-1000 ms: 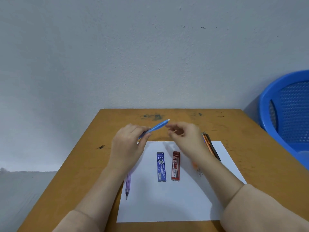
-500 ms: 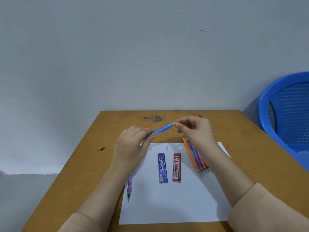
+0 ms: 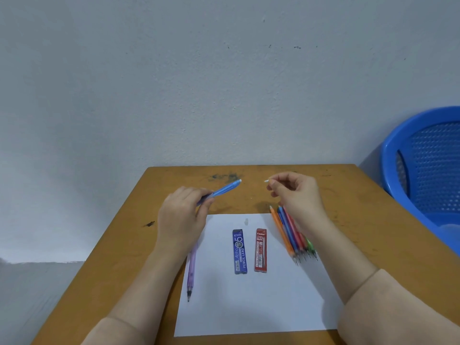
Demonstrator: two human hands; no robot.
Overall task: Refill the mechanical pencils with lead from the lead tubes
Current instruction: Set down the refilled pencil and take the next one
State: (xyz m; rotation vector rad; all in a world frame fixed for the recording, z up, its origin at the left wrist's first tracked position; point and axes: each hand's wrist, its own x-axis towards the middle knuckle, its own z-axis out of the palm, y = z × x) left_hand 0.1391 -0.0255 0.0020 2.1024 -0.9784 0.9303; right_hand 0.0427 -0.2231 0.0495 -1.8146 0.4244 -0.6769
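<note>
Gripping blue pencil (image 3: 222, 190): left hand (image 3: 183, 215) | right hand (image 3: 296, 195) pinching white cap (image 3: 266, 181), apart from pencil end

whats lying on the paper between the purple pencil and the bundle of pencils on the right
In the head view, two lead tubes lie side by side between the purple pencil and the bundle of pencils: the blue lead tube, then the red lead tube.

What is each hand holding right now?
Left hand: closed on the blue pencil.
Right hand: pinching a small white piece.
</note>
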